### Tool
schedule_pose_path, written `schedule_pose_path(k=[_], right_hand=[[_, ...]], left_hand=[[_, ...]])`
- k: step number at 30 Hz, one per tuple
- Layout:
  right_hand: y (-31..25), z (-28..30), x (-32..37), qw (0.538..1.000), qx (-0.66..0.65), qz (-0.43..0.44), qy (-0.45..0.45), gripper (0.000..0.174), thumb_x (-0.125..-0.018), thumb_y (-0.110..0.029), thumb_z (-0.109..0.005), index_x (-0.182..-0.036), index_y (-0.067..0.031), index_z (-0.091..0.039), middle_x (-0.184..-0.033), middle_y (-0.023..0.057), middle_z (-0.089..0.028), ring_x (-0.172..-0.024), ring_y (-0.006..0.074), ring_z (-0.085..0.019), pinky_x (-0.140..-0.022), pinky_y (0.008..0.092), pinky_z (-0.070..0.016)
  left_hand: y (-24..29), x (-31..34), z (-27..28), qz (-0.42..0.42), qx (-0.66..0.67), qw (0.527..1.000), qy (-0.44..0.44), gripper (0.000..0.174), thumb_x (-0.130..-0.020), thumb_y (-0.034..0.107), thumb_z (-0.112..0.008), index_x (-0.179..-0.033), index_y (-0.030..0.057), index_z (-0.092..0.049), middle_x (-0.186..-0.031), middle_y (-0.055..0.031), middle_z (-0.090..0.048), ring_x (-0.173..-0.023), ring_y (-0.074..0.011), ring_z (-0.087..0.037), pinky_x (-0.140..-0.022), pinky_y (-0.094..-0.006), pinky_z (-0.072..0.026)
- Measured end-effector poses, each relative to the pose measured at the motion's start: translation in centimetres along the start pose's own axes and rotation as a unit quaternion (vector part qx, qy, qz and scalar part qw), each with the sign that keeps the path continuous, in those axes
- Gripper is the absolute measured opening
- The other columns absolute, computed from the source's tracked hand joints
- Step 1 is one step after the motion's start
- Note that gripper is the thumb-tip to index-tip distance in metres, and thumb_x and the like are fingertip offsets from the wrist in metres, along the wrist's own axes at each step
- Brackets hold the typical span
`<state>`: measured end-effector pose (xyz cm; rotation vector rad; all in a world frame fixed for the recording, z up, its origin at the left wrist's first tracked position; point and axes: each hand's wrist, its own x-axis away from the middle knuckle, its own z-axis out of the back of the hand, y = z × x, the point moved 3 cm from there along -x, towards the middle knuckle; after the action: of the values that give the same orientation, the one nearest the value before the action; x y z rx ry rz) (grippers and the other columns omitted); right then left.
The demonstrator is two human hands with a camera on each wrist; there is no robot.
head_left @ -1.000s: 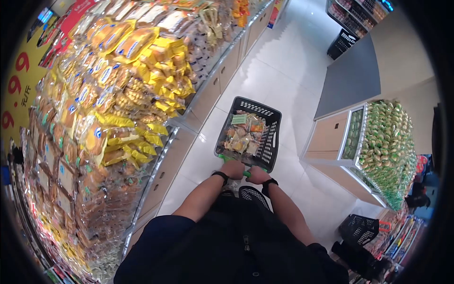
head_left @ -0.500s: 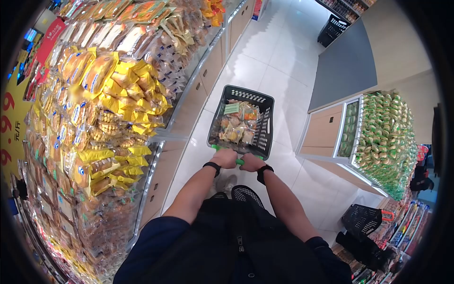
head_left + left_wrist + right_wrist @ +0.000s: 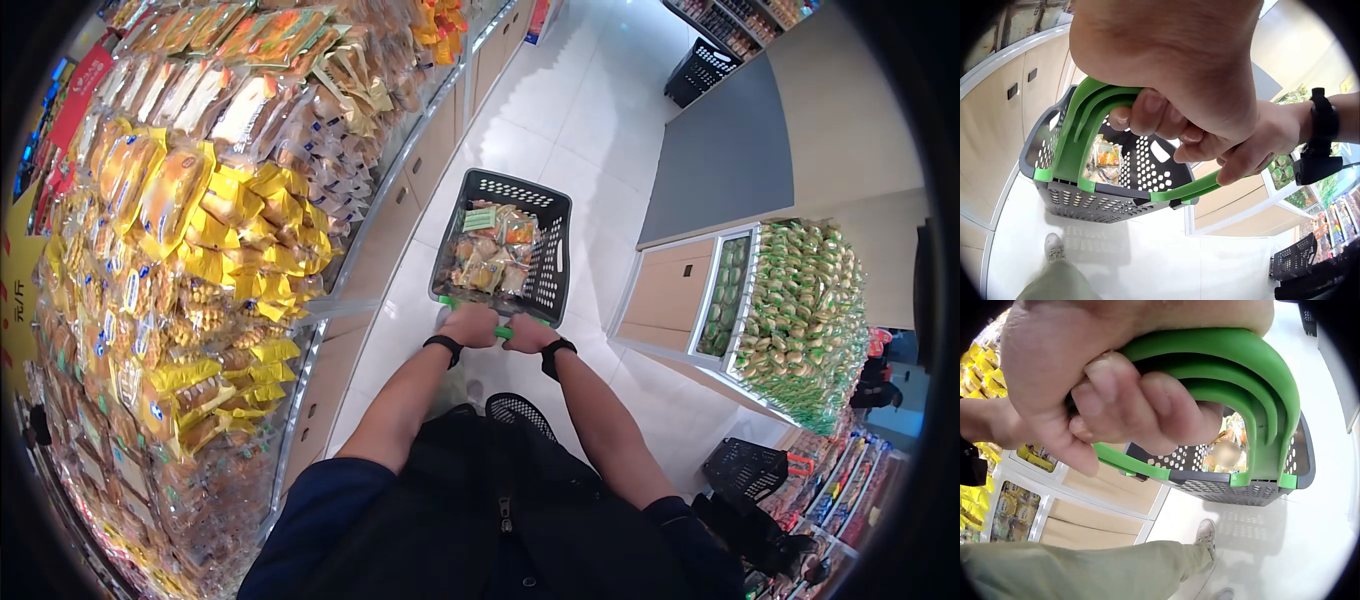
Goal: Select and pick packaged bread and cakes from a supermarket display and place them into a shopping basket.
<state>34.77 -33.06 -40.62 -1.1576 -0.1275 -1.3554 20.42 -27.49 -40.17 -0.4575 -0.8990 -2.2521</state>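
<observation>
Near the centre of the head view, the black basket (image 3: 515, 190) is apparently hanging ahead of me, its walls keeping wrapped snacks (image 3: 490, 265) together. My left hand (image 3: 470, 325) and right hand (image 3: 527, 335) are both clamping round its green handle (image 3: 1071, 150), side by side, probably sharing the weight. Yellow packs (image 3: 240, 205) are filling the left; green packs (image 3: 800, 310) are sitting at right, likely heaped for easy reach.

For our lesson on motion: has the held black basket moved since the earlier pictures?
Yes: the held basket has moved forward, up the head view, relative to the wooden cabinet on the right.
</observation>
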Motion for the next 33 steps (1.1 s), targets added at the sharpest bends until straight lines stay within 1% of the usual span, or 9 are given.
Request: schedule_pose_path(k=[4, 12, 14, 18, 20, 25, 27, 32, 33], right_hand=[[0.6, 0.7, -1.5, 1.000, 0.004, -0.016, 0.004, 0.030, -0.072, -0.028, -0.075, -0.086, -0.0013, -0.072, -0.086, 0.0230, -0.071, -0.081, 0.0399, -0.067, -0.077, 0.0474, -0.0528], [-0.2, 0.5, -1.6, 0.998, -0.033, -0.027, -0.054, 0.055, -0.074, -0.055, -0.076, -0.096, -0.0045, -0.074, -0.093, 0.0217, -0.072, -0.085, 0.0382, -0.067, -0.082, 0.0423, -0.0522], [-0.2, 1.3, -2.5, 0.995, -0.028, -0.017, -0.090, 0.059, -0.076, -0.057, -0.075, -0.106, -0.0054, -0.073, -0.098, 0.0188, -0.072, -0.089, 0.0331, -0.068, -0.084, 0.0402, -0.0519], [1.7, 2.9, -6.0, 0.948, -0.232, -0.028, -0.216, 0.067, -0.089, -0.063, -0.061, -0.126, -0.0064, -0.062, -0.100, 0.0054, -0.071, -0.093, 0.0155, -0.064, -0.079, 0.0342, -0.0516], [3.8, 4.3, -7.9, 0.892, -0.383, -0.144, -0.191, 0.061, -0.094, -0.064, -0.054, -0.121, -0.0099, -0.061, -0.095, 0.0024, -0.070, -0.086, 0.0116, -0.063, -0.072, 0.0296, -0.0508], [13.3, 4.1, -19.0, 0.903, -0.384, -0.182, 0.056, 0.038, -0.097, -0.046, -0.060, -0.106, -0.0093, -0.065, -0.084, -0.0009, -0.067, -0.069, 0.0069, -0.058, -0.059, 0.0237, -0.0462], [16.0, 3.8, -24.3, 0.885, -0.379, -0.200, 0.179, 0.029, -0.096, -0.037, -0.062, -0.100, -0.0092, -0.067, -0.078, -0.0021, -0.065, -0.066, 0.0055, -0.056, -0.057, 0.0227, -0.0449], [21.9, -1.6, -36.8, 0.916, -0.278, -0.230, 0.176, 0.040, -0.089, -0.040, -0.061, -0.099, -0.0032, -0.072, -0.094, 0.0152, -0.074, -0.093, 0.0325, -0.070, -0.084, 0.0419, -0.0513], [23.2, -3.0, -38.7, 0.908, -0.295, -0.246, 0.170, 0.040, -0.089, -0.040, -0.061, -0.099, -0.0032, -0.072, -0.094, 0.0152, -0.074, -0.093, 0.0325, -0.070, -0.084, 0.0419, -0.0513]], left_hand=[[-1.2, -0.8, 1.0, -0.032, 0.017, 0.999, 0.031, 0.023, -0.070, 0.021, -0.062, -0.080, 0.0050, -0.075, -0.078, -0.0208, -0.071, -0.076, -0.0389, -0.070, -0.074, -0.0489, -0.0566], [-2.1, -0.4, 1.0, -0.088, 0.044, 0.995, 0.026, 0.039, -0.077, 0.042, -0.068, -0.075, 0.0035, -0.074, -0.075, -0.0203, -0.069, -0.072, -0.0392, -0.069, -0.068, -0.0495, -0.0542], [-2.6, 0.0, 2.5, -0.091, 0.062, 0.994, 0.025, 0.038, -0.077, 0.041, -0.068, -0.073, 0.0031, -0.073, -0.073, -0.0198, -0.068, -0.071, -0.0392, -0.068, -0.067, -0.0497, -0.0537], [-4.6, -1.2, 2.9, -0.112, 0.092, 0.989, 0.012, 0.030, -0.076, 0.033, -0.067, -0.074, 0.0032, -0.072, -0.075, -0.0201, -0.069, -0.072, -0.0381, -0.069, -0.068, -0.0489, -0.0547], [-5.0, -2.1, 1.6, -0.143, 0.084, 0.986, -0.017, 0.026, -0.076, 0.029, -0.066, -0.075, 0.0039, -0.072, -0.076, -0.0197, -0.069, -0.072, -0.0376, -0.069, -0.069, -0.0487, -0.0553], [-5.7, -0.9, 0.5, -0.182, 0.143, 0.973, 0.026, 0.017, -0.076, 0.025, -0.064, -0.081, 0.0089, -0.066, -0.077, -0.0155, -0.067, -0.074, -0.0360, -0.067, -0.067, -0.0482, -0.0527], [-5.9, -2.2, 4.1, -0.121, 0.139, 0.977, -0.107, 0.016, -0.075, 0.023, -0.064, -0.082, 0.0092, -0.065, -0.079, -0.0133, -0.067, -0.077, -0.0337, -0.067, -0.070, -0.0457, -0.0529], [-7.0, -4.0, 2.0, -0.161, 0.107, 0.981, -0.012, 0.008, -0.078, 0.018, -0.062, -0.082, 0.0112, -0.061, -0.080, -0.0033, -0.064, -0.079, -0.0203, -0.065, -0.066, -0.0347, -0.0489], [-7.1, -4.5, 2.2, -0.166, 0.109, 0.979, -0.036, 0.008, -0.078, 0.018, -0.062, -0.082, 0.0112, -0.061, -0.080, -0.0033, -0.064, -0.079, -0.0203, -0.065, -0.066, -0.0347, -0.0489]])
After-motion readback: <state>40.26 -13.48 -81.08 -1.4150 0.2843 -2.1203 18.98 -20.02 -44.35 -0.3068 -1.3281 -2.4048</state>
